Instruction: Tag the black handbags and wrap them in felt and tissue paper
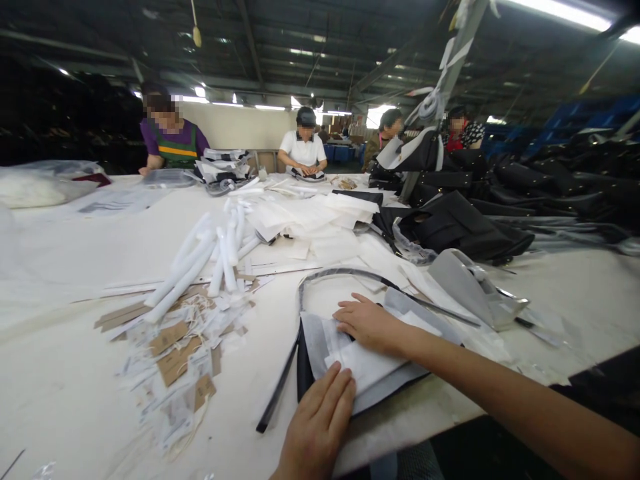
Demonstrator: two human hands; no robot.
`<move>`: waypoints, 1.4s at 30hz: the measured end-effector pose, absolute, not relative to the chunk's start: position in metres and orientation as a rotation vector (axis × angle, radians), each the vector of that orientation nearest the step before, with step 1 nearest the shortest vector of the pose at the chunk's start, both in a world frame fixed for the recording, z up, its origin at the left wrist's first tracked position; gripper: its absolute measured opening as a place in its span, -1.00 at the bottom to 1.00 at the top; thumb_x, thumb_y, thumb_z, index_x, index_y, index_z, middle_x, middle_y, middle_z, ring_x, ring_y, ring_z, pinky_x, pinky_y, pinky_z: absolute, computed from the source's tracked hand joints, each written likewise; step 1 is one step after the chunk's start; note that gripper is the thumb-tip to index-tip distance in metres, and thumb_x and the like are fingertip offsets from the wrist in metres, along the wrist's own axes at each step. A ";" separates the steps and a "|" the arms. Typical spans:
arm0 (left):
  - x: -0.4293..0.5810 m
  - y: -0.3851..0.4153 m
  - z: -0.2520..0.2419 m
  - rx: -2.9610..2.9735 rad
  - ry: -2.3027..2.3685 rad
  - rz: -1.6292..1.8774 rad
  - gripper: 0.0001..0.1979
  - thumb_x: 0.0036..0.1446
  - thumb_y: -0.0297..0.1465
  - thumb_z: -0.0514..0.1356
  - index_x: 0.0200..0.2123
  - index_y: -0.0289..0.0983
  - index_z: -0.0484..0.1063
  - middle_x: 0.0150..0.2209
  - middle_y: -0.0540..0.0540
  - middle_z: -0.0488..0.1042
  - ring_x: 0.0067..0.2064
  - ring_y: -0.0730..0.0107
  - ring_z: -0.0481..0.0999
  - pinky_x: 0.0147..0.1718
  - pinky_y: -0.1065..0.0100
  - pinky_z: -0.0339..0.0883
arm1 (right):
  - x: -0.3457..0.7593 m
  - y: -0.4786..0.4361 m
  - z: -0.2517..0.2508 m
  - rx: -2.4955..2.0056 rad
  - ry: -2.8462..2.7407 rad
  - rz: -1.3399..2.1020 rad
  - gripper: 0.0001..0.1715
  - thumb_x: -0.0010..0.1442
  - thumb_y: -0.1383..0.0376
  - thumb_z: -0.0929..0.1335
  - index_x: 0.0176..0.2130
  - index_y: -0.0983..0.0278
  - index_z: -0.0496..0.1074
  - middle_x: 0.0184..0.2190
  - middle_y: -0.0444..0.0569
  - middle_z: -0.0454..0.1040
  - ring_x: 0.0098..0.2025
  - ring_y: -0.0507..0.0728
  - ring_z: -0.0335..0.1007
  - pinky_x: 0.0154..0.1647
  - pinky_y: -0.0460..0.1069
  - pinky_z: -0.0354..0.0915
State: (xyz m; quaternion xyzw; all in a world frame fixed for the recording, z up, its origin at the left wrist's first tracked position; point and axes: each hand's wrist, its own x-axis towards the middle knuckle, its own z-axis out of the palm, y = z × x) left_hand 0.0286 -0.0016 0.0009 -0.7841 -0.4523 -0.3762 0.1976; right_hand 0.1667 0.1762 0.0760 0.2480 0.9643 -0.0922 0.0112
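Observation:
A black bag lies flat on the table in front of me, its long handle strap looped out beyond it. Grey-white sheet material covers most of the bag, and a folded piece of white paper rests on that. My left hand presses the near left edge of the layers with its fingers stretched out. Farther up, my right hand lies flat across the white paper, fingers spread. Neither hand is gripping anything.
Brown-and-white tags with strings and white rolls lie to the left. Loose white sheets spread behind the bag. A grey tape dispenser and stacked black bags stand to the right. Several people work across the table.

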 end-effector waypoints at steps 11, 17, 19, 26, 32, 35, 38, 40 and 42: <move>0.031 -0.002 0.002 -2.144 -1.346 -1.041 -0.62 0.40 -0.52 -0.08 0.04 -0.33 0.49 0.00 -0.08 0.59 0.04 0.34 0.55 0.01 0.38 0.42 | 0.153 0.172 0.077 0.708 3.062 -0.440 -0.72 0.39 0.28 0.28 0.00 0.24 0.52 0.13 0.08 0.48 0.24 0.26 0.30 0.28 0.39 0.08; 0.032 -0.005 0.004 -2.160 -1.383 -1.072 -0.64 0.40 -0.53 -0.05 0.11 -0.33 0.45 0.01 -0.12 0.58 0.06 0.30 0.54 0.03 0.33 0.42 | 0.234 0.098 0.083 0.868 3.685 -0.461 -0.65 0.37 0.38 0.29 0.13 0.25 0.41 0.02 0.08 0.55 0.10 0.14 0.45 0.15 0.08 0.39; 0.031 -0.006 0.006 -2.205 -1.408 -1.059 -0.65 0.39 -0.52 -0.02 0.13 -0.34 0.44 0.03 -0.14 0.57 0.07 0.27 0.53 0.04 0.30 0.43 | 0.270 0.067 0.068 0.810 3.733 -0.371 -0.63 0.33 0.40 0.33 0.12 0.27 0.42 -0.03 0.07 0.58 0.08 0.13 0.47 0.09 0.03 0.45; 0.031 -0.008 0.008 -2.281 -1.476 -1.001 -0.64 0.41 -0.37 0.01 0.16 -0.35 0.40 0.07 -0.20 0.53 0.08 0.20 0.52 0.03 0.23 0.47 | 0.307 0.017 -0.010 0.661 3.465 0.127 -0.42 0.37 0.54 0.18 0.27 0.19 0.30 0.25 0.05 0.36 0.37 0.20 0.09 0.30 0.27 0.22; 0.034 -0.011 0.008 -2.273 -1.468 -0.957 -0.64 0.38 -0.43 0.05 0.19 -0.36 0.37 0.09 -0.22 0.51 0.10 0.20 0.50 0.05 0.22 0.47 | 0.270 0.021 -0.014 0.477 3.747 -0.139 -0.61 0.38 0.47 0.22 0.12 0.37 0.43 0.03 0.14 0.56 0.22 0.18 0.36 0.22 0.23 0.33; 0.032 -0.010 0.009 -2.271 -1.461 -0.922 -0.62 0.36 -0.50 0.05 0.20 -0.36 0.35 0.11 -0.21 0.50 0.14 0.21 0.48 0.10 0.22 0.44 | 0.258 0.012 -0.011 0.478 3.798 -0.286 -0.65 0.38 0.45 0.21 0.05 0.40 0.48 -0.05 0.14 0.60 0.11 0.18 0.48 0.17 0.21 0.38; 0.030 -0.008 0.010 -2.269 -1.459 -0.916 -0.60 0.33 -0.53 0.07 0.21 -0.34 0.34 0.12 -0.20 0.50 0.16 0.21 0.47 0.12 0.22 0.42 | 0.252 -0.001 -0.012 0.508 3.818 -0.350 -0.64 0.40 0.43 0.19 0.03 0.39 0.48 -0.08 0.13 0.62 0.08 0.16 0.50 0.15 0.16 0.40; 0.029 -0.006 0.009 -2.273 -1.469 -0.912 -0.59 0.32 -0.55 0.09 0.22 -0.34 0.34 0.12 -0.20 0.50 0.16 0.21 0.46 0.12 0.22 0.42 | 0.249 -0.007 -0.013 0.497 3.843 -0.322 -0.66 0.41 0.42 0.20 0.01 0.37 0.49 -0.10 0.09 0.63 0.06 0.14 0.52 0.15 0.11 0.41; 0.029 -0.004 0.009 -2.281 -1.482 -0.909 -0.58 0.31 -0.55 0.10 0.22 -0.34 0.34 0.13 -0.20 0.49 0.16 0.21 0.46 0.12 0.22 0.42 | 0.247 -0.011 -0.012 0.505 3.859 -0.278 -0.71 0.40 0.42 0.24 -0.02 0.35 0.51 -0.12 0.04 0.64 0.03 0.12 0.53 0.15 0.08 0.41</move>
